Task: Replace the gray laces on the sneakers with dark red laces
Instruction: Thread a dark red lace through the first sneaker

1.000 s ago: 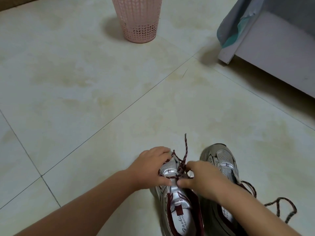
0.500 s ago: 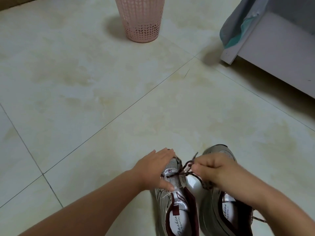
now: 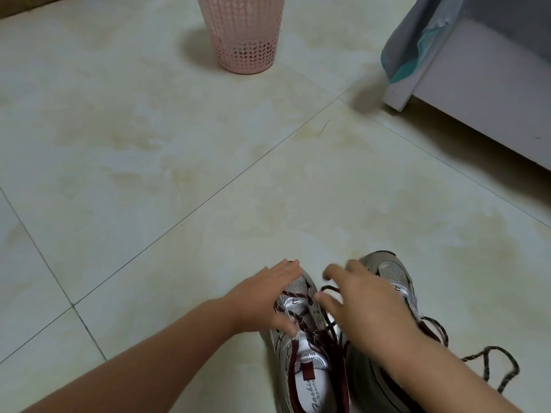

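Two silver-grey sneakers with dark red lining stand side by side on the tile floor at the bottom of the head view. A dark red lace [image 3: 301,321] lies loosely looped across the eyelets and tongue of the left sneaker [image 3: 307,371]. My left hand [image 3: 265,299] rests flat against that sneaker's left side, fingers straight, thumb by the lace. My right hand [image 3: 363,308] hovers blurred over both shoes with fingers spread and nothing in it. It covers much of the right sneaker [image 3: 393,275]. That shoe's dark lace trails onto the floor [image 3: 489,362].
A pink lattice basket [image 3: 244,34] stands on the floor at the top centre. A white furniture base [image 3: 477,93] with a grey and teal bag [image 3: 408,52] hanging at its corner fills the upper right. Beige tiles stretch between them and the shoes.
My right hand has let go of the lace end it was pulling and spread open. The lace has dropped onto the left sneaker. My left fingers have straightened.
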Demonstrator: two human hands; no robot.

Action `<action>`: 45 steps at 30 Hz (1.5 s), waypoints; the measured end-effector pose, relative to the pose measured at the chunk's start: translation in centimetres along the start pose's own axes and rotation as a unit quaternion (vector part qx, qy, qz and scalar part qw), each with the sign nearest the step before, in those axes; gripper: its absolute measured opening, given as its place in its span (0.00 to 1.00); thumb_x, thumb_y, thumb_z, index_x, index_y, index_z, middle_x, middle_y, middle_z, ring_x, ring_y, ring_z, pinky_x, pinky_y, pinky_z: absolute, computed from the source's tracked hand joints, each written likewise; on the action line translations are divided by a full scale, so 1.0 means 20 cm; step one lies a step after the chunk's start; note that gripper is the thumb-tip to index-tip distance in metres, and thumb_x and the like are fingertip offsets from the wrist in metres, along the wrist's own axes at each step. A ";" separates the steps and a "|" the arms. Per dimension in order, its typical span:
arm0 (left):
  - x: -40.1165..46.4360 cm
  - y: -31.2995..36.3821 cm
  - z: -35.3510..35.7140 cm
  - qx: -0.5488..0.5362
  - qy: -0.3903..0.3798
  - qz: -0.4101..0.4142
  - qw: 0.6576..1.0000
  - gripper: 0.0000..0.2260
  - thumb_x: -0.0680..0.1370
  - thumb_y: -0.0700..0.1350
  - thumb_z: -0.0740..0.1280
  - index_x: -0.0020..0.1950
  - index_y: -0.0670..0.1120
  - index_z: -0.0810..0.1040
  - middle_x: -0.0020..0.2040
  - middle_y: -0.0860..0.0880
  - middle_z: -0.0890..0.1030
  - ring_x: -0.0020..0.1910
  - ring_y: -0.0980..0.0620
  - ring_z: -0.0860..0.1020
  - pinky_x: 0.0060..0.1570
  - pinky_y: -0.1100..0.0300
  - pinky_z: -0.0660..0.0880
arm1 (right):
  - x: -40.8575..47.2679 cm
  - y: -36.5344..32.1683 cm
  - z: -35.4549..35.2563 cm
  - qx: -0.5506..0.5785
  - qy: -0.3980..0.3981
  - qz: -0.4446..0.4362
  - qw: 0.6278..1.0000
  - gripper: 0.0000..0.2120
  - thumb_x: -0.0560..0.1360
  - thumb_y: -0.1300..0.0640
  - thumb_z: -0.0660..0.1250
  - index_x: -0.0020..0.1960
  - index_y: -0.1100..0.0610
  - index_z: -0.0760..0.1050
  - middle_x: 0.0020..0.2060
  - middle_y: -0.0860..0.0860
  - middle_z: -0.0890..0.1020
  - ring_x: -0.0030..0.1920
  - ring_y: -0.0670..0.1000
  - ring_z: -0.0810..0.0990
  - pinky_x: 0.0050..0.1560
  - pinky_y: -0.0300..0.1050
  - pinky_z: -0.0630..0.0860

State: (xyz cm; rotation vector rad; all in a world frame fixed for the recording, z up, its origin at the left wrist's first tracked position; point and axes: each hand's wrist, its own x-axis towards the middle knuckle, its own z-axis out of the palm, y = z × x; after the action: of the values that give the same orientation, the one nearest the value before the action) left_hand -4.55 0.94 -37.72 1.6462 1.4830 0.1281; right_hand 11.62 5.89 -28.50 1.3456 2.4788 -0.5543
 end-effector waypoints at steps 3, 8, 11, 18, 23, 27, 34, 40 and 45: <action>0.00 -0.02 -0.02 0.028 -0.028 0.004 0.999 0.50 0.66 0.53 0.75 0.76 0.49 0.44 0.77 0.53 0.43 0.71 0.64 0.39 0.69 0.64 0.37 | 0.03 -0.07 0.15 -0.053 -0.061 -0.055 0.995 0.17 0.76 0.45 0.60 0.59 0.54 0.70 0.55 0.53 0.72 0.55 0.57 0.76 0.49 0.47 0.71; 0.00 -0.03 0.01 0.071 -0.031 0.007 0.997 0.53 0.65 0.53 0.76 0.76 0.48 0.41 0.77 0.53 0.40 0.71 0.63 0.36 0.70 0.62 0.36 | 0.09 -0.12 0.21 -0.134 -0.113 -0.088 0.981 0.12 0.76 0.60 0.62 0.59 0.59 0.72 0.58 0.57 0.75 0.58 0.57 0.75 0.52 0.48 0.71; 0.01 -0.04 0.02 0.079 -0.026 0.008 0.997 0.53 0.65 0.53 0.76 0.76 0.48 0.41 0.76 0.53 0.40 0.68 0.65 0.36 0.68 0.64 0.34 | 0.10 -0.14 0.24 -0.174 -0.122 -0.124 0.969 0.13 0.78 0.62 0.58 0.62 0.61 0.71 0.60 0.58 0.74 0.60 0.56 0.73 0.55 0.48 0.69; 0.00 -0.05 0.03 0.081 -0.019 0.013 0.996 0.52 0.65 0.57 0.74 0.76 0.48 0.41 0.76 0.53 0.39 0.69 0.64 0.35 0.69 0.63 0.34 | 0.13 -0.11 0.24 -0.100 -0.131 -0.110 0.980 0.10 0.77 0.62 0.58 0.55 0.58 0.74 0.55 0.57 0.77 0.55 0.58 0.77 0.47 0.47 0.71; -0.01 -0.05 0.04 0.091 -0.008 -0.006 0.996 0.51 0.66 0.58 0.73 0.76 0.49 0.41 0.77 0.53 0.39 0.73 0.60 0.37 0.69 0.62 0.34 | 0.09 -0.03 0.07 0.220 -0.186 -0.099 0.952 0.13 0.74 0.61 0.60 0.32 0.52 0.65 0.29 0.49 0.72 0.31 0.46 0.69 0.36 0.42 0.64; -0.01 -0.04 0.04 0.091 -0.011 -0.008 0.996 0.51 0.67 0.60 0.72 0.76 0.49 0.40 0.77 0.53 0.39 0.72 0.60 0.36 0.69 0.61 0.34 | 0.00 0.02 -0.01 0.272 -0.194 -0.113 0.936 0.12 0.75 0.61 0.61 0.33 0.53 0.69 0.25 0.46 0.68 0.27 0.43 0.64 0.31 0.36 0.63; -0.04 0.06 0.02 0.035 0.055 0.068 0.996 0.24 0.70 0.57 0.68 0.64 0.51 0.72 0.68 0.52 0.66 0.72 0.52 0.57 0.71 0.49 0.53 | 0.08 0.10 -0.04 0.276 -0.120 -0.040 0.953 0.14 0.76 0.54 0.64 0.32 0.51 0.71 0.23 0.44 0.70 0.24 0.40 0.66 0.30 0.33 0.63; 0.03 0.16 0.16 0.005 0.150 0.065 0.986 0.19 0.64 0.56 0.64 0.37 0.40 0.79 0.45 0.44 0.79 0.48 0.47 0.73 0.50 0.54 0.71 | 0.13 0.08 -0.06 0.259 -0.133 -0.034 0.956 0.12 0.75 0.55 0.64 0.33 0.53 0.73 0.25 0.45 0.70 0.26 0.42 0.66 0.27 0.32 0.63; 0.07 0.19 0.14 0.015 0.090 0.041 0.995 0.23 0.62 0.59 0.63 0.47 0.44 0.80 0.55 0.49 0.74 0.58 0.51 0.68 0.61 0.53 0.66 | 0.17 0.11 -0.05 0.322 -0.109 0.010 0.940 0.11 0.75 0.56 0.66 0.33 0.56 0.74 0.24 0.45 0.70 0.23 0.41 0.64 0.27 0.30 0.62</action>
State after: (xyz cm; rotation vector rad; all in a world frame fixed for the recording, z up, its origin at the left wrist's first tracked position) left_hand 0.36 1.00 -37.66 1.7583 1.5585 0.3077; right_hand 11.63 10.01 -29.42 1.4052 2.1749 -1.5156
